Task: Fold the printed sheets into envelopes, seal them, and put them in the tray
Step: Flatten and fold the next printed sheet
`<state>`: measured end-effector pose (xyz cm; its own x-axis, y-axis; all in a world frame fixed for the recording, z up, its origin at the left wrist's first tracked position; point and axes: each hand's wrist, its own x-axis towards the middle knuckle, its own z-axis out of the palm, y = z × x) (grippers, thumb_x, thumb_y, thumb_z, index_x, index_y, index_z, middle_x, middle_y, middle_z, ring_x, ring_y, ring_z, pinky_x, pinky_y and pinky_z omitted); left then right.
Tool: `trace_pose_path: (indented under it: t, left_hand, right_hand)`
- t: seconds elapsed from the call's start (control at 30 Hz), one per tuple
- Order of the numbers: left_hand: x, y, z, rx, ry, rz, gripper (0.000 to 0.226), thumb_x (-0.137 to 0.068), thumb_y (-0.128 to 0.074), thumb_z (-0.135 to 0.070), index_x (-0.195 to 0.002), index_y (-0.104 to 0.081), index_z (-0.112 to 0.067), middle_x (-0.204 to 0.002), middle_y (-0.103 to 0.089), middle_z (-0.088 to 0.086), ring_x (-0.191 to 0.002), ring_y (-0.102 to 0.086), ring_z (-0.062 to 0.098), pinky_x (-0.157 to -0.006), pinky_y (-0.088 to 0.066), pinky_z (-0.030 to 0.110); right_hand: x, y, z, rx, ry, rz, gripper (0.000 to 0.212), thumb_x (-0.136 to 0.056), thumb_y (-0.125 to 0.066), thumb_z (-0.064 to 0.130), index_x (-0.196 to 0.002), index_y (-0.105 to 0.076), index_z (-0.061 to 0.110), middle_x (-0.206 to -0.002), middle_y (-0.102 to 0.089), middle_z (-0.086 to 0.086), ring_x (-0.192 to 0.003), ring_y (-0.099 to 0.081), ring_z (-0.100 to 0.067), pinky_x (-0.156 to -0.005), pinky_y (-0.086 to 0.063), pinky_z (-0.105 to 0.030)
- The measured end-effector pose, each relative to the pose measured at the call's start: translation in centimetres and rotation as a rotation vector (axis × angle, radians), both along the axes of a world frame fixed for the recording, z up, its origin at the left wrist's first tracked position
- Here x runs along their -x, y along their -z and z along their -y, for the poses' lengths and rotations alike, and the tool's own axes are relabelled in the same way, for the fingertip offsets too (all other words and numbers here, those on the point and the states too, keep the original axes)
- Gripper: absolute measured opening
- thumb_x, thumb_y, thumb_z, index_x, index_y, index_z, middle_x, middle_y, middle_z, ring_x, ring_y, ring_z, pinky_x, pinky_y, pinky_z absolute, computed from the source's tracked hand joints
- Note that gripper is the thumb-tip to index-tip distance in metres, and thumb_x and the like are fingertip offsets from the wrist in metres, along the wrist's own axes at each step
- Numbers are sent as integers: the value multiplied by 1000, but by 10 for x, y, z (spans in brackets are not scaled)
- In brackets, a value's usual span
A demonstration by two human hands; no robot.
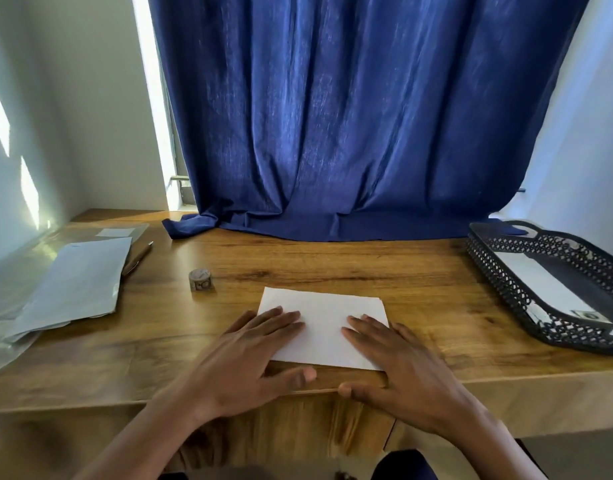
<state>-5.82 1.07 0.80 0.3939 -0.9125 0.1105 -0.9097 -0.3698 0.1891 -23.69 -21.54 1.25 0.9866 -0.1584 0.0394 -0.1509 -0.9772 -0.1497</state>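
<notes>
A folded white sheet [324, 317] lies flat near the front edge of the wooden desk [333, 265]. My left hand [249, 362] rests palm down on its left part, fingers spread. On the sheet's right part my right hand [398, 368] presses flat in the same way. Both thumbs lie on the wood just below the sheet. A small roll of patterned tape [201, 279] stands to the upper left of the sheet. A black perforated tray [499, 271] sits at the right and holds a sealed white envelope [544, 285].
A stack of printed sheets [80, 278] lies on clear plastic [7, 306] at the left, with a pen [137, 258] beside it. A blue curtain [350, 133] hangs behind the desk and drapes onto its back edge.
</notes>
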Motion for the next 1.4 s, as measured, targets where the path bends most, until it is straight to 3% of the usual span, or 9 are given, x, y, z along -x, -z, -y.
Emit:
trace_pose_path:
  t: [0.13,0.3,0.4,0.53,0.77,0.93,1.1,1.27,1.4]
  left_hand:
    - [14,1,-23,-18,22,58,105,-70,-22,-106,-159,1,-55,-160,13,-40,-145,21,-17,-119,18,22]
    - [18,3,-47,209,68,52,58,-95,-41,-73,-150,-41,-54,-150,-37,-40,-143,-17,-19,-123,-16,21]
    - [15,-1,-49,351,39,-115,49,-91,-55,-66,-139,-52,-56,-130,-55,-45,-129,-46,-16,-108,-40,22]
    - [6,-6,-39,483,-3,-349,49,-92,-58,-71,-137,-51,-55,-112,-68,-32,-105,-66,-6,-80,-53,14]
    - [-19,-1,-10,687,-241,-420,85,-68,-76,-75,-141,-40,-54,-106,-67,-29,-94,-67,-4,-75,-52,13]
    - [-24,12,-1,567,-308,-212,96,-68,-79,-71,-147,-28,-51,-121,-51,-26,-106,-53,-6,-88,-44,21]
    - [-23,15,4,456,-341,-119,87,-75,-79,-65,-147,-35,-44,-141,-47,-14,-122,-53,13,-105,-45,36]
    - [-7,8,6,372,-254,78,60,-94,-60,-57,-148,-47,-35,-156,-43,-11,-145,-40,17,-119,-30,39]
    - [6,6,14,79,-94,45,71,-100,-20,-69,-163,-13,-36,-170,-5,-16,-157,3,7,-129,3,46]
  right_hand:
    - [11,0,-3,-30,-95,45,87,-81,-38,91,-157,-19,52,-162,-3,35,-146,10,18,-127,-1,-28]
    - [20,-3,0,-249,-152,197,58,-84,-57,61,-141,-54,49,-147,-44,37,-141,-27,18,-120,-26,-23]
    - [20,-8,5,-474,-89,248,42,-84,-72,55,-126,-64,57,-129,-62,36,-126,-51,15,-108,-44,-19]
    - [8,-17,8,-662,-7,323,49,-77,-72,69,-124,-65,55,-109,-74,20,-96,-71,-5,-78,-61,-30]
    - [-14,-6,12,-796,147,468,70,-69,-80,60,-133,-55,50,-108,-74,18,-95,-72,-4,-74,-62,-27]
    - [-20,4,11,-530,225,431,92,-75,-85,51,-150,-32,51,-137,-47,23,-116,-52,2,-92,-54,-28]
    - [-22,2,10,-421,186,340,77,-85,-76,50,-150,-37,47,-155,-33,21,-140,-34,-5,-113,-42,-41]
    - [-22,1,7,-405,178,320,69,-88,-73,49,-149,-42,46,-154,-37,22,-140,-32,-4,-115,-39,-40]
    - [-23,0,7,-372,193,296,64,-89,-71,49,-147,-44,46,-156,-37,20,-141,-30,-4,-116,-34,-35]
